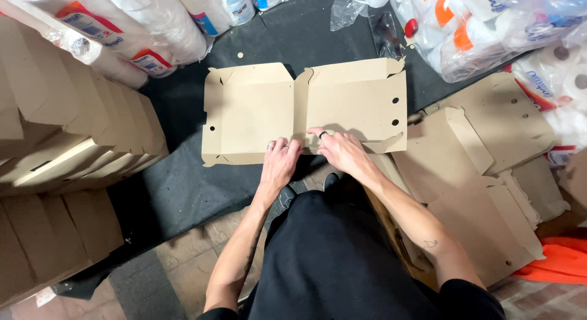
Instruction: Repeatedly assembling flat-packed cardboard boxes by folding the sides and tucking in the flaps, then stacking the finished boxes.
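A flat, unfolded cardboard box blank [306, 109] lies spread out on a dark mat [177, 185] on the floor, straight ahead of the person. It is plain brown, creased down the middle into two panels, with narrow flaps turned up along its edges and small round holes near the left and right sides.

Both hands rest on the near edge of the blank, close to the centre crease. The left hand [280, 162] lies palm down with its fingers [282, 146] pressing the near flap; nothing is enclosed in its grip, the fingers are stretched out flat. The right hand [342, 152] sits just beside it, its fingers [318, 133] bent over the fold line, pressing on the card rather than wrapped round it. There are rings on fingers of both hands. The two hands nearly touch each other.

Below the hands, the person's dark clothing [330, 259] fills the bottom middle of the view.

To the left stand stacks of folded-up cardboard boxes [73, 130], nested in rows, reaching from the mat's edge to the frame's edge. To the right lies a loose heap of more flat blanks [477, 173], overlapping one another. Along the far side, packs of white paper rolls in clear wrapping [134, 26] are piled at the left, and more such packs [489, 26] at the right. An orange sheet [556, 265] shows at the lower right corner, and the paved floor [183, 259] appears where the mat ends.
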